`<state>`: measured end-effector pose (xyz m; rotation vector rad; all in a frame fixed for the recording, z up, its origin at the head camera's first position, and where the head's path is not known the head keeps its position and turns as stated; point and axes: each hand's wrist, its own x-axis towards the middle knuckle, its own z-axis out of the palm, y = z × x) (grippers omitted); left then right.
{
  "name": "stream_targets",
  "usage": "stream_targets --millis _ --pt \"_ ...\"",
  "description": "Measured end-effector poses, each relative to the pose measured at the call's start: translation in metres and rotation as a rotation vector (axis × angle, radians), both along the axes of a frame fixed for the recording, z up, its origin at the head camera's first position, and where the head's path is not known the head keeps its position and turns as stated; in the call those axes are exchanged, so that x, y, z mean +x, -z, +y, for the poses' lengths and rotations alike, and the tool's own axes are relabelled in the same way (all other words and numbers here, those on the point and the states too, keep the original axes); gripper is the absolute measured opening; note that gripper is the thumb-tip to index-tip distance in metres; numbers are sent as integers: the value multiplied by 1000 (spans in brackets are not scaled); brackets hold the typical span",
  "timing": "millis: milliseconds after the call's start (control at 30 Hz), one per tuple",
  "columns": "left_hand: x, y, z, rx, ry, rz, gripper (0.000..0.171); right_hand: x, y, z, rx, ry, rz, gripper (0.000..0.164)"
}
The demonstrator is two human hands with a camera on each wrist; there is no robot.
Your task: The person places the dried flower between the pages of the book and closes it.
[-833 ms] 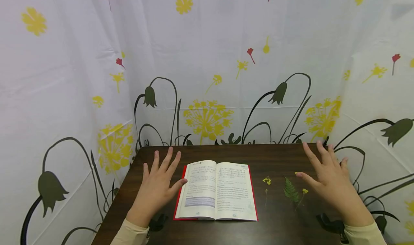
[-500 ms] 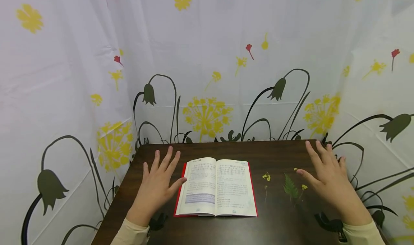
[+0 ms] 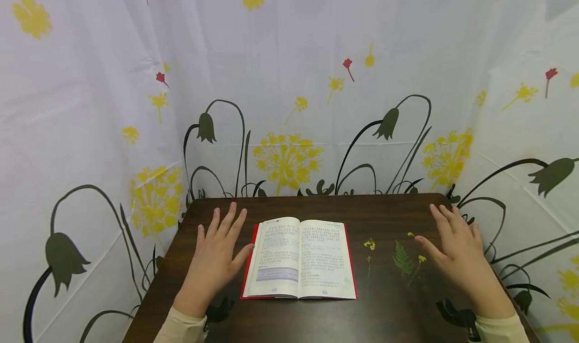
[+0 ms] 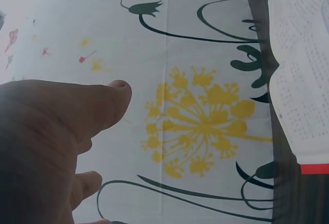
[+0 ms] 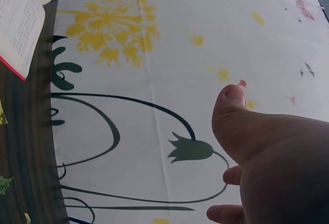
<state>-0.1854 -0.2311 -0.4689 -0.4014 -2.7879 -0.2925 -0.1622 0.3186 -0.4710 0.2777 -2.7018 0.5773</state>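
An open book (image 3: 323, 262) with a red cover edge lies on the dark wooden table (image 3: 271, 323). To its left is my left hand (image 3: 212, 262), fingers spread and holding nothing, its thumb overlapping the book's left edge in the head view. My right hand (image 3: 466, 262) also has its fingers spread, with nothing in it. Just left of that hand lie a green fern leaf (image 3: 401, 257) and a small yellow flower on a stem (image 3: 421, 258). Another yellow flower (image 3: 370, 244) sits nearer the book, with a thin stem below it.
A white curtain (image 3: 280, 56) printed with yellow and green flowers hangs behind the table and along both sides. One more small yellow bloom (image 3: 410, 234) lies above the fern, close to the right thumb. Dark straps show at both wrists.
The head view has tilted and shifted slightly, so the table and book appear a little higher and further left. Both hands stay spread; the book and plants lie as before.
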Motion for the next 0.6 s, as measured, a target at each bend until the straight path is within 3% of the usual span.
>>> stream_targets --millis 433,600 --pt "7 3 9 75 3 -10 86 5 18 -3 -43 31 25 79" --pt "6 9 16 95 15 -43 87 2 25 -12 -84 24 100 68"
